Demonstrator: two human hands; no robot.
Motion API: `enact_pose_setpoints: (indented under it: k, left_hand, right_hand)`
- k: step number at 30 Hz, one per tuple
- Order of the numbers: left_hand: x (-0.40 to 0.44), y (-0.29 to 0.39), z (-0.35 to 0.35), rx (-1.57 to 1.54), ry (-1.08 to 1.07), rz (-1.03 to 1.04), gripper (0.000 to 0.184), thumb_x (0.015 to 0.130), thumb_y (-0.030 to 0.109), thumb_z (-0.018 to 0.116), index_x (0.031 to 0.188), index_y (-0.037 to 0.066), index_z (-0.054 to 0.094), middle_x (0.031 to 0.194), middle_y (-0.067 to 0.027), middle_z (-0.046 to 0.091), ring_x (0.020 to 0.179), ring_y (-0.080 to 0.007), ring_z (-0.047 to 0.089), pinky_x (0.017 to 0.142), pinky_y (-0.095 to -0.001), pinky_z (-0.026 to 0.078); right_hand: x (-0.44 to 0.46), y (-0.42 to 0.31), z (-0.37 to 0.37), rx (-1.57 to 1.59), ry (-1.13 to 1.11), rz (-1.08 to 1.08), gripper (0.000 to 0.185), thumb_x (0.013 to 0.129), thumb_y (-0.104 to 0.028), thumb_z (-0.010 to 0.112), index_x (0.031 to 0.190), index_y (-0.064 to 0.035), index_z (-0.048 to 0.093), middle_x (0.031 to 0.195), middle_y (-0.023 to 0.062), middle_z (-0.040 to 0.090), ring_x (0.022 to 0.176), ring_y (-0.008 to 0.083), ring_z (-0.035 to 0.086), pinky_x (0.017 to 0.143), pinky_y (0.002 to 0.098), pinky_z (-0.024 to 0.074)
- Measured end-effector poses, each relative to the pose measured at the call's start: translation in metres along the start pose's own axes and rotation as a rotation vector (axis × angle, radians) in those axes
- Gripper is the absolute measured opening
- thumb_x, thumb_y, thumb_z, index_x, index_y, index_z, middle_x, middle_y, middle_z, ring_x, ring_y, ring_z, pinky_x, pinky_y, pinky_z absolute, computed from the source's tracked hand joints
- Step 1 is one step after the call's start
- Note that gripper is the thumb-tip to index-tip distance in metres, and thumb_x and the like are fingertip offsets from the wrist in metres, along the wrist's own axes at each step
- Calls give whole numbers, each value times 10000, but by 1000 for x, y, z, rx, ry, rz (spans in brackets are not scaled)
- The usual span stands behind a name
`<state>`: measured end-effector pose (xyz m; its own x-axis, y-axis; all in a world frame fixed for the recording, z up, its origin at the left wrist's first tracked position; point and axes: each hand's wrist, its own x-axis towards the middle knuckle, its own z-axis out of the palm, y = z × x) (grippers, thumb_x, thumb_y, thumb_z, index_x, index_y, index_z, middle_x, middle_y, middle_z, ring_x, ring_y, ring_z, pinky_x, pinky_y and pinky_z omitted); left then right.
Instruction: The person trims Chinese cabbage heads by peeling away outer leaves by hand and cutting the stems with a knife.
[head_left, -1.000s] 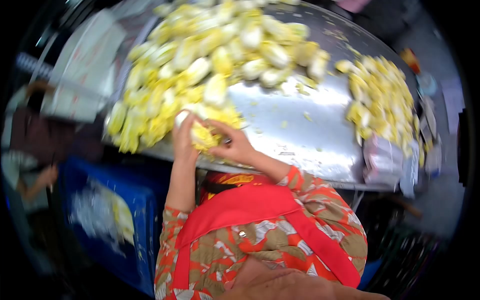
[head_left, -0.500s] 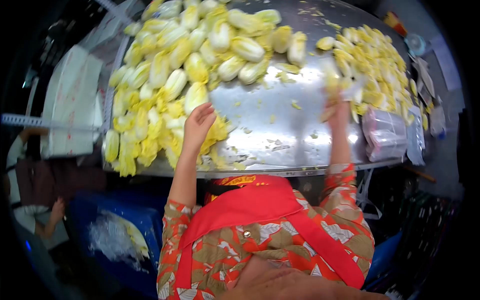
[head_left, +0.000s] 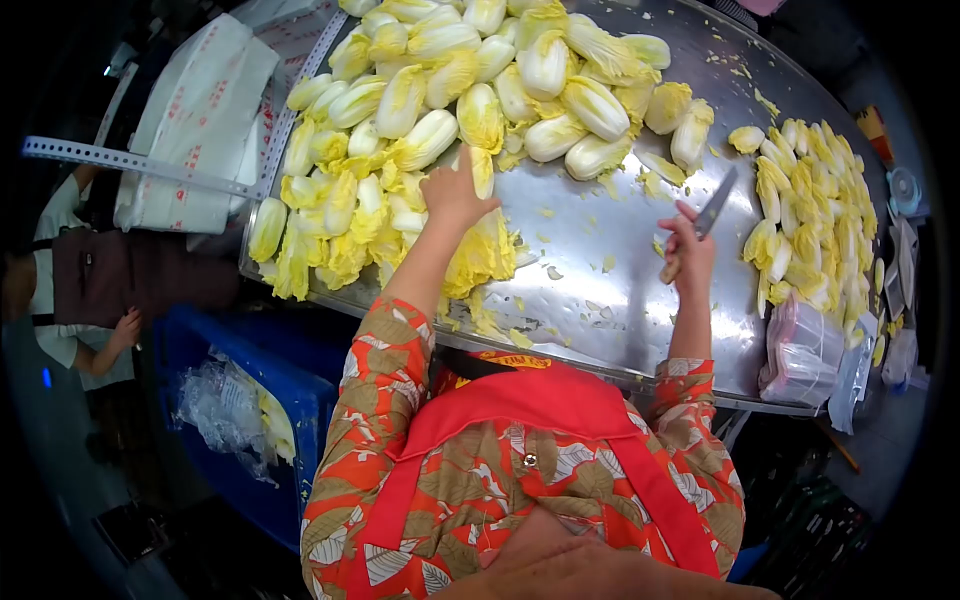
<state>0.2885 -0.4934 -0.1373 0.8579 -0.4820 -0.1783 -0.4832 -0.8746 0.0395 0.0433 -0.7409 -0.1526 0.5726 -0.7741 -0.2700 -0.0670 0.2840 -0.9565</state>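
Note:
My left hand (head_left: 459,193) is over the left pile of napa cabbages, thumb and forefinger spread apart. Its fingers are at a small yellow-white cabbage (head_left: 482,173), touching or nearly touching it; the other fingers are partly hidden. My right hand (head_left: 690,252) is closed around the handle of a knife (head_left: 714,207), its blade pointing up and away above the steel table (head_left: 600,240). Whole cabbages (head_left: 440,40) lie heaped in front of my left hand, with loose yellow leaves (head_left: 490,255) beside my wrist.
A second cabbage pile (head_left: 810,205) lies at the table's right, with a stack of clear plastic bags (head_left: 802,350) near the front edge. Leaf scraps dot the steel. On the left are white foam boxes (head_left: 190,130), a blue bin (head_left: 240,350) and another person (head_left: 100,270).
My right hand, blurred at the right pile before, has come back left and shows the knife clearly. My left hand has moved to a cabbage in the left pile. The view has shifted.

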Motion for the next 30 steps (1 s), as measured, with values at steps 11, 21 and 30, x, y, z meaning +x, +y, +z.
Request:
enact_pose_setpoints:
  k: [11,21,30]
  left_hand:
    - [-37,-16,-47,-598,236,90,1028,646,202,760,1473,186,149,1221,-203,466,1088,-332,519,910,-439,440]
    - [-152,-39,-67,-1457,383,304,1058,646,-1,757,1470,71,98,1358,-110,401,1198,-178,451,1004,-340,387]
    - [-273,-165,-90,-1875,-231,181,1018,766,595,638,1449,7,164,1284,-159,505,1123,-201,537,950,-314,418]
  right_hand:
    - [-36,0,101,-42,-363,-3,382,835,-154,615,1182,-3,558,889,131,682,474,46,469,385,187,368]
    - [-117,3,194,851,-949,793,502,859,-502,575,1114,-74,514,935,98,610,538,111,455,379,188,320]
    - [-166,-27,249,177,-1387,313,744,716,-197,725,1358,-21,391,904,56,611,475,59,458,396,192,350]
